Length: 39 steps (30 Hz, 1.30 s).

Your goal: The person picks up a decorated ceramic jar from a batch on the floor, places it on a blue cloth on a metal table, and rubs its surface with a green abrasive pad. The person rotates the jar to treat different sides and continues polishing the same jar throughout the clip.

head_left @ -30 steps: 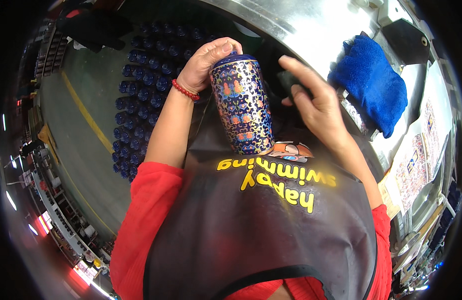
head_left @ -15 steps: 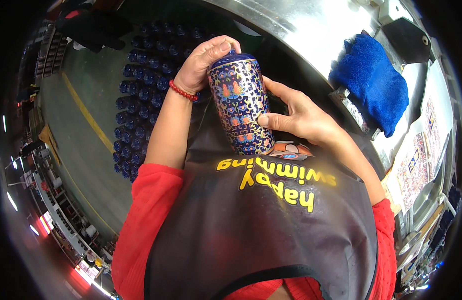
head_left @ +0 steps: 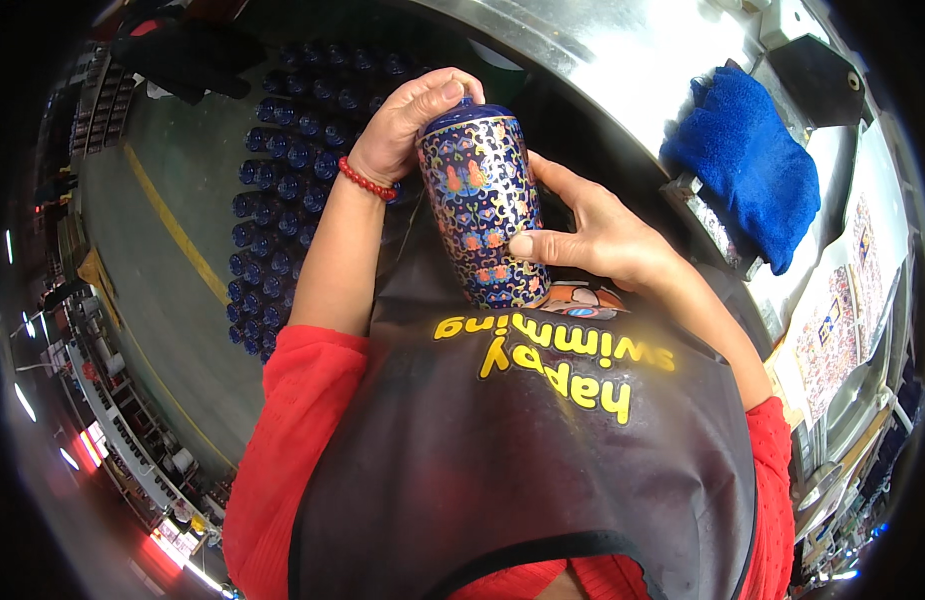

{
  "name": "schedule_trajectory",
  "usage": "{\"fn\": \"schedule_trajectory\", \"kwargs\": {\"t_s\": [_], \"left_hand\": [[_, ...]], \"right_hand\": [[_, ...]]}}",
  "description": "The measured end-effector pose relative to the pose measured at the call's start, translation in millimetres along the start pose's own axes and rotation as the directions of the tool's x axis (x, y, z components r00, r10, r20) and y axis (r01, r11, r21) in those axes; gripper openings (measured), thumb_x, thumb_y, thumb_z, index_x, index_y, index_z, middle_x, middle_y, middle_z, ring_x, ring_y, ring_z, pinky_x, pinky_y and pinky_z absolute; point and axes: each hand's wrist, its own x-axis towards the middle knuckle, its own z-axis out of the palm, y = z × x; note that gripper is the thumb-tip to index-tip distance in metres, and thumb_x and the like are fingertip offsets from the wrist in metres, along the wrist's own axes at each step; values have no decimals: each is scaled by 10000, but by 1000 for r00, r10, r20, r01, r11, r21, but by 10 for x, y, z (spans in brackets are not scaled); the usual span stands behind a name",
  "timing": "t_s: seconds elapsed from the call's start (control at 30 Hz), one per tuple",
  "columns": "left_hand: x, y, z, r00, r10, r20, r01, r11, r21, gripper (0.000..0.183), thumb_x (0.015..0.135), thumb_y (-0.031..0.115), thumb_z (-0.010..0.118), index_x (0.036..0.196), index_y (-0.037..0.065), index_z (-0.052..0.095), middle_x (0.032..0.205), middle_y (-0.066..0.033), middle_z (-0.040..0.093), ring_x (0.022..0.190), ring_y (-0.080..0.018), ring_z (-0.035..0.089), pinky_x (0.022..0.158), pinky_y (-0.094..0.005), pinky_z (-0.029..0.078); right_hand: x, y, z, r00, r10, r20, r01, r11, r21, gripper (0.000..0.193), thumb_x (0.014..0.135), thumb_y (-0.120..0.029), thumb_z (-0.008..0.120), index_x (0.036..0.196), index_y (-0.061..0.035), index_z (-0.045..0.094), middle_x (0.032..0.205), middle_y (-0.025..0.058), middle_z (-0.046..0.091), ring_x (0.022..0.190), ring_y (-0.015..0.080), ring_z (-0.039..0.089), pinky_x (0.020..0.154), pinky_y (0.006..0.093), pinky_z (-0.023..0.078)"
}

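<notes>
While it leans, hands flank the jar.

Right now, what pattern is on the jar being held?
The jar has yellow-gold scrolls and orange-pink floral motifs on dark blue; head view shows it best.

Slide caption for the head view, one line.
Left hand and right hand hold a patterned jar in front of a dark apron.
</notes>
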Motion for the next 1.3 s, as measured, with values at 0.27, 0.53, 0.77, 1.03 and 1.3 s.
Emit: {"fn": "schedule_trajectory", "kwargs": {"t_s": [0.27, 0.53, 0.77, 1.03, 1.3], "left_hand": [[3, -7, 1, 1000, 6, -20, -5, 1000, 29, 359, 1006, 423, 609, 1062, 69, 635, 914, -29, 682, 842, -83, 664, 778, -221, 544], [9, 21, 11, 1000, 4, -8, -4, 1000, 16, 370, 1002, 434, 614, 1063, 69, 634, 909, -26, 678, 840, -79, 662, 776, -219, 543], [-8, 31, 15, 1000, 1, -6, -1, 999, 40, 377, 1002, 439, 612, 1066, 69, 635, 915, -24, 678, 838, -77, 660, 775, -216, 541], [3, 39, 23, 1000, 0, -20, 1, 999, 42, 377, 999, 440, 613, 1065, 69, 637, 913, -22, 673, 848, -79, 659, 781, -218, 540], [5, 54, 33, 1000, -1, -6, 1, 998, 62, 375, 999, 433, 614, 1073, 66, 638, 923, -18, 669, 851, -78, 656, 783, -219, 536]], "right_hand": [[-6, 5, 0, 999, 19, -50, -24, 995, -95, 947, 793, -266, 856, 1517, 79, 353, 1434, 226, 530, 1366, 280, 481, 1170, 385, 339], [1, 13, 56, 997, -2, -78, -10, 989, -149, 977, 795, -304, 867, 1518, 83, 336, 1437, 220, 529, 1347, 288, 505, 1150, 380, 372], [-3, 13, 16, 999, 9, -39, -13, 996, -87, 962, 789, -220, 872, 1524, 80, 328, 1457, 220, 503, 1388, 277, 455, 1168, 384, 349], [-1, 38, -36, 999, 49, -15, -47, 993, 107, 972, 792, -291, 862, 1519, 77, 331, 1456, 234, 494, 1372, 294, 475, 1153, 400, 375], [54, 95, 45, 988, -53, -142, 15, 967, -255, 962, 743, -326, 868, 1463, 98, 391, 1321, 241, 621, 1252, 303, 608, 1085, 394, 463]]}}
